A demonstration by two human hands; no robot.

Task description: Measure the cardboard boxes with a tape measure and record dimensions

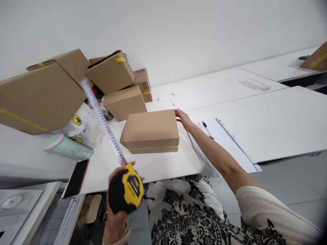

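Note:
My left hand (117,211) is closed around a yellow and black tape measure (131,187), held in front of the table's near edge. Its white blade (106,127) sticks out far up and to the left, slightly blurred, passing left of the closed cardboard box (153,126). That box lies flat on the white table (163,166), with a yellow strip along its near side. At the box's far right corner, my right hand (184,119) has its fingers apart, fingertips against the edge. The blade's tip appears over the stacked boxes; whether it touches them I cannot tell.
Several cardboard boxes (112,73) are piled at the back left. Before them lie a mint tumbler (68,148) and a dark phone-like slab (76,178). Printed sheets (217,143) and a pen (207,129) lie under or beside my right forearm. Another box (316,59) stands far right.

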